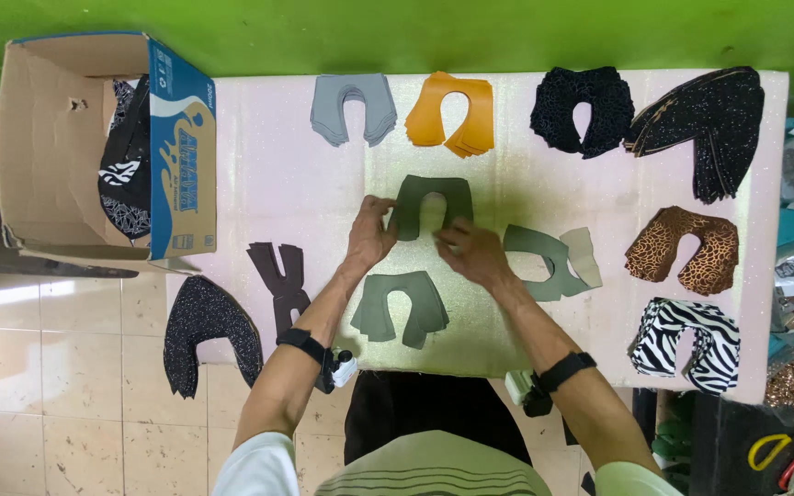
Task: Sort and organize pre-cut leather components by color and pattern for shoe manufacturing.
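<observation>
Just above the olive stack (pixel 401 309), we pinch a dark olive U-shaped cutout (pixel 431 204) flat on the pink table (pixel 268 174), left hand (pixel 368 234) and right hand (pixel 470 250) gripping its two legs.

Box (pixel 75 138) contents partly hidden, scissors (pixel 788 459) cropped

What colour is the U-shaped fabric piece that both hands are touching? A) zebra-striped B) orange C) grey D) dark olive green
D: the left hand and right hand both pinch the dark olive green U-shaped fabric piece on the pale pink table.
</observation>
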